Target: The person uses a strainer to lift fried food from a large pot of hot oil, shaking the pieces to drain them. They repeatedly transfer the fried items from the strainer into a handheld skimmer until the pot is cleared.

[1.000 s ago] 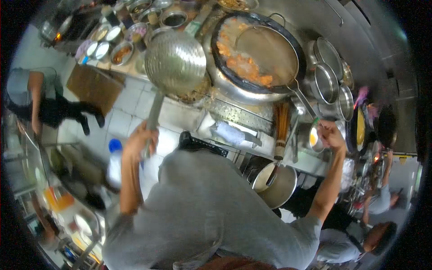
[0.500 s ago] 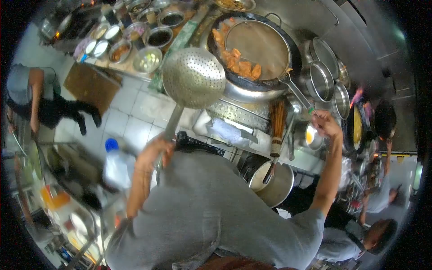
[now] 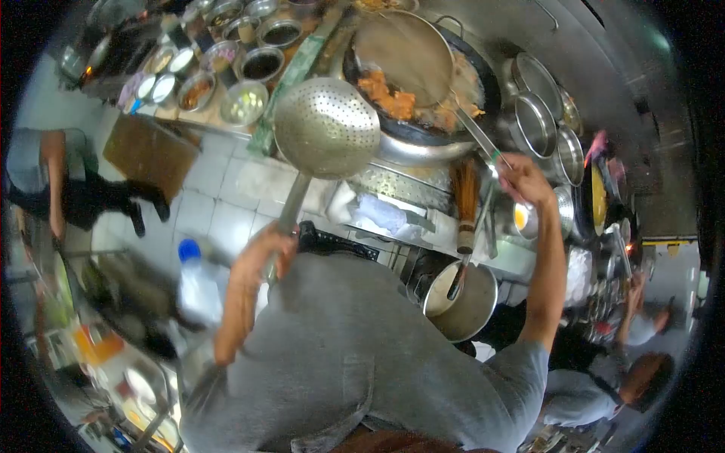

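My left hand [image 3: 266, 255] is closed around the handle of a big perforated skimmer [image 3: 327, 128]. Its round, holed bowl is held up beside the near left of a wok [image 3: 492, 94], over the counter edge. Fingers of my right hand [image 3: 526, 180] grip the long handle of a round fine-mesh strainer [image 3: 404, 57], which spans the left part of the wok. Orange-brown fried pieces [image 3: 387, 97] lie in the wok by the strainer's near rim. Bubbling oil shows at the right, while the mesh covers the rest.
Bowls of sauces and ingredients [image 3: 243, 103] crowd the left counter. A bamboo brush [image 3: 465, 200] and a steel pot [image 3: 483, 302] are near my right arm. Steel pans [image 3: 535, 124] stand right of the wok, with flames [image 3: 596, 147] beyond. Co-workers [image 3: 53, 162] are on both sides.
The strainer has shifted left and away across the wok, baring oil at the right. My right hand followed to the left and slightly away. My left hand and skimmer stay nearly still.
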`<state>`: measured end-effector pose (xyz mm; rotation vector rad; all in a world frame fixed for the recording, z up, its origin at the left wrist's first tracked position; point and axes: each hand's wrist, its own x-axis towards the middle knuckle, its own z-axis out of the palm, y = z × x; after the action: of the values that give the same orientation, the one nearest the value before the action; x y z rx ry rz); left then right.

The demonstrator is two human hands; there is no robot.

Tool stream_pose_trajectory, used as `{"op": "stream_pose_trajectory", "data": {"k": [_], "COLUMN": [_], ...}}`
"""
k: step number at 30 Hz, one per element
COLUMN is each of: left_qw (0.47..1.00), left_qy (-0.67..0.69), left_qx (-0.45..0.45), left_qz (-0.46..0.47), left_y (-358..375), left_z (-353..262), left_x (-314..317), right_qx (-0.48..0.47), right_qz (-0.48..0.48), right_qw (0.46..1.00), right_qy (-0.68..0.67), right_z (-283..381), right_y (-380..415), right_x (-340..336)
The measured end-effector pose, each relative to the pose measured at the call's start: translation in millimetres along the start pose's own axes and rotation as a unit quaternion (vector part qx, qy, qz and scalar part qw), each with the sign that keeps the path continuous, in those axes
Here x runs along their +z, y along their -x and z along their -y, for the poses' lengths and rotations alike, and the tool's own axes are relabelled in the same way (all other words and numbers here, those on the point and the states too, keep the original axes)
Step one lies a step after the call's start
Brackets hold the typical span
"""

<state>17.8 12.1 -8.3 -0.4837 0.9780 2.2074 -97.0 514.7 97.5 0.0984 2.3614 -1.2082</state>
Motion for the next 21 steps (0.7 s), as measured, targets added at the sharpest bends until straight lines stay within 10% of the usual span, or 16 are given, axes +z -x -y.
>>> {"op": "stream_pose_trajectory", "data": {"k": [8,21], "left_qw": [0.999,0.999], "left_qy": [-0.031,-0.028], "left_qx": [-0.007,-0.015], "left_qz": [0.028,0.028], "left_y": [-2,-2], "left_z": [-2,-15], "left_x": [-1,-7], "right_qx": [0.034,0.007], "right_qz": [0.039,-0.023], "right_qw": [0.964,0.951], "right_qy": [-0.260,-0.309], "right_z": [-15,-15], "right_y": [5,32], "right_x": [31,73]}}
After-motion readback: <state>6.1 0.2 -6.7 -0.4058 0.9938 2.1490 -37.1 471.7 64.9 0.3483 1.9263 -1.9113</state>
